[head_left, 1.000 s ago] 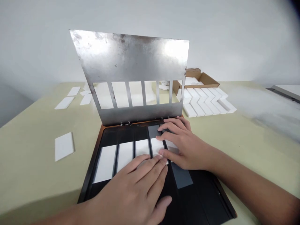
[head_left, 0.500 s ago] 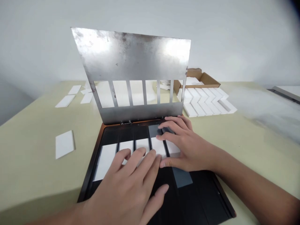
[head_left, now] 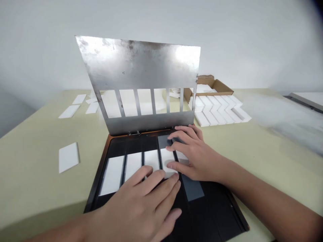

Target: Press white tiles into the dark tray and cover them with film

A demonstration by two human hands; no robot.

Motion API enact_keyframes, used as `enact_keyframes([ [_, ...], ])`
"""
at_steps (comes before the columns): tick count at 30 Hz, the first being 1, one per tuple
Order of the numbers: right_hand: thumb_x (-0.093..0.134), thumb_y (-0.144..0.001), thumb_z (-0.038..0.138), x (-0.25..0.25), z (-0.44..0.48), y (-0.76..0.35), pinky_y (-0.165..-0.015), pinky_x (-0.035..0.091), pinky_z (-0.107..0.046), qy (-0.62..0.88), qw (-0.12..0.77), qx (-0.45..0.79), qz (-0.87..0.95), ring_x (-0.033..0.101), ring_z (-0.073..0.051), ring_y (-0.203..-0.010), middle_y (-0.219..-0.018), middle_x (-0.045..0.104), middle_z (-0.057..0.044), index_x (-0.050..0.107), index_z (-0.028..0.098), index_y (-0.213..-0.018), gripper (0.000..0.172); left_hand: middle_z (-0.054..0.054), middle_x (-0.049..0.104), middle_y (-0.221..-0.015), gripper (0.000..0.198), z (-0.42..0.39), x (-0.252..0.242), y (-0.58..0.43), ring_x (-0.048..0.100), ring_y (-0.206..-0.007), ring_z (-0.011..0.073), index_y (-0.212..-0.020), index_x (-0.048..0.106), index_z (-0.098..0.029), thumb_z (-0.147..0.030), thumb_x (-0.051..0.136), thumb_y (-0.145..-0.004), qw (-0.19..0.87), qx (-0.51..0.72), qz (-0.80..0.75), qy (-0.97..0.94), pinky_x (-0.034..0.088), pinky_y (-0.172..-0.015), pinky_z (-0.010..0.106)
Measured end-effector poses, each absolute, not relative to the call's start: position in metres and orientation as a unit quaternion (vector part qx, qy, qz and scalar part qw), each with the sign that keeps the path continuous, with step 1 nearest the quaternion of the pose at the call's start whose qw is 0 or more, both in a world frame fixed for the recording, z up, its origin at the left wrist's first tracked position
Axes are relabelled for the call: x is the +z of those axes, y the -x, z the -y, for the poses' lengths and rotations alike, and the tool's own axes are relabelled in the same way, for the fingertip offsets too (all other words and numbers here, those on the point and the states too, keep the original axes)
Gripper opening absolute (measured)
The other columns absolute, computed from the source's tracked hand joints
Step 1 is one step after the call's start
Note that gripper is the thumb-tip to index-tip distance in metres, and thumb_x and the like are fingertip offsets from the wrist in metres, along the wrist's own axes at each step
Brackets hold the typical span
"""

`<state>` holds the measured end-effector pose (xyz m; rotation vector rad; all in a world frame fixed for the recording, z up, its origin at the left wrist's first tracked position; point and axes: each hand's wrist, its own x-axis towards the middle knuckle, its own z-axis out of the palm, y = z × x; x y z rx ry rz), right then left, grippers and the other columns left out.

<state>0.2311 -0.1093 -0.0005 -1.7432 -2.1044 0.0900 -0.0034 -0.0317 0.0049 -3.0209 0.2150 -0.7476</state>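
A black tray point(head_left: 101, 174) with slots lies in front of me, its hinged metal lid point(head_left: 141, 64) standing upright behind it. Several white rectangular tiles point(head_left: 113, 174) lie side by side in the slots. My left hand point(head_left: 143, 208) rests flat on the tray, fingers stretched onto the lower ends of the middle tiles. My right hand point(head_left: 194, 154) lies flat over the right-hand tiles, fingertips touching a white tile point(head_left: 168, 158) next to a grey strip point(head_left: 193, 188). Neither hand holds anything.
A loose white tile point(head_left: 68, 157) lies on the yellowish table point(head_left: 264, 148) to the left. More tiles point(head_left: 75, 106) sit at the back left. Rows of white tiles point(head_left: 219, 112) and a cardboard box point(head_left: 214, 85) are at the back right.
My left hand slid slightly up over the tiles and back down, fingers staying flat. My right hand barely shifted. The view moved a little.
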Motion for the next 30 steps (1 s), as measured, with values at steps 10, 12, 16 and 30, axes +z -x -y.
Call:
enact_keyframes([
  [10, 0.063, -0.103, 0.051, -0.005, 0.109, -0.231, -0.126, 0.019, -0.063, 0.622, 0.212, 0.015, 0.753, 0.041, -0.038, -0.149, -0.139, 0.067, -0.012, 0.074, 0.022, -0.119, 0.035, 0.007, 0.075, -0.101, 0.034, 0.02, 0.011, 0.008, 0.059, -0.091, 0.0263, -0.119, 0.077, -0.012, -0.034, 0.053, -0.111, 0.026, -0.221, -0.017, 0.975, 0.039, -0.084, 0.046],
  [12, 0.064, -0.103, 0.051, -0.004, 0.109, -0.231, -0.126, 0.018, -0.064, 0.623, 0.211, 0.017, 0.753, 0.041, -0.038, -0.15, -0.139, 0.067, -0.012, 0.074, 0.022, -0.12, 0.035, 0.006, 0.07, -0.094, 0.03, 0.018, 0.014, 0.009, 0.058, -0.089, 0.026, -0.116, 0.077, -0.014, -0.034, 0.056, -0.11, 0.021, -0.225, -0.011, 0.974, 0.04, -0.085, 0.045],
  [16, 0.055, -0.109, 0.045, -0.002, 0.108, -0.23, -0.127, 0.018, -0.063, 0.632, 0.206, 0.024, 0.747, 0.041, -0.037, -0.15, -0.138, 0.068, -0.01, 0.075, 0.023, -0.117, 0.031, 0.004, 0.064, -0.089, 0.024, 0.017, 0.013, 0.01, 0.057, -0.084, 0.0228, -0.12, 0.075, -0.018, -0.031, 0.058, -0.11, 0.0, -0.232, -0.037, 0.972, 0.044, -0.084, 0.042],
  [30, 0.071, -0.091, 0.061, 0.005, 0.112, -0.24, -0.129, 0.019, -0.066, 0.588, 0.174, 0.03, 0.79, 0.038, -0.042, -0.154, -0.147, 0.061, -0.015, 0.069, 0.019, -0.133, 0.059, 0.004, 0.076, -0.106, 0.029, 0.021, 0.011, 0.013, 0.066, -0.089, 0.022, -0.117, 0.076, -0.012, -0.036, 0.059, -0.111, 0.01, -0.224, -0.096, 0.97, 0.048, -0.084, 0.042],
])
